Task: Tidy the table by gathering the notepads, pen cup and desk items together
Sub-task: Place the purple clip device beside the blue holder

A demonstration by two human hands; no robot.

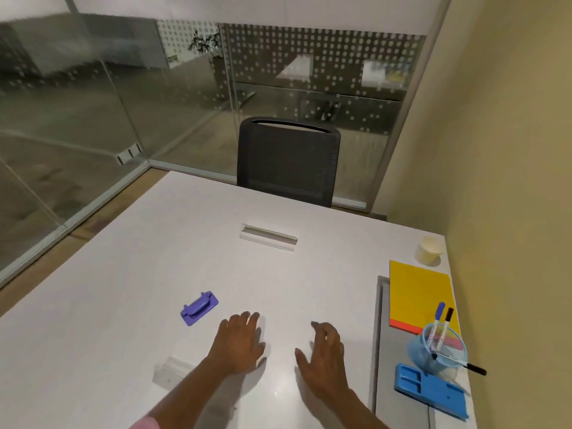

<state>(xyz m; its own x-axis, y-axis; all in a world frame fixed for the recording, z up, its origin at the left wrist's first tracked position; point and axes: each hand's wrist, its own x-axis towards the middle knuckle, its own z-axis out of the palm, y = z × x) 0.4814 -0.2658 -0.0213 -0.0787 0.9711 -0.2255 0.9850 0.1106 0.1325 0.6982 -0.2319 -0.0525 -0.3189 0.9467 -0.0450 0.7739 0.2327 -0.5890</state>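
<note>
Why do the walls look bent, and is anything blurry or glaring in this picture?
Head view: the wide-angle lens bows the glass partition and the wall's edges. The hands, left hand and right hand, look slightly smeared and cast soft shadows on the white table. The room behind the dotted glass is hazy with reflections. A faint glare spot sits on the table between the forearms.

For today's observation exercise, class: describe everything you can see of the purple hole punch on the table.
The hole punch is small, purple and looks like plastic, with a flat base and a raised lever on top that carries a thin silvery strip. It lies flat, right side up, turned at an angle on the white table. It sits alone, left of the left hand, which does not touch it. Nothing else is in contact with it.
</note>
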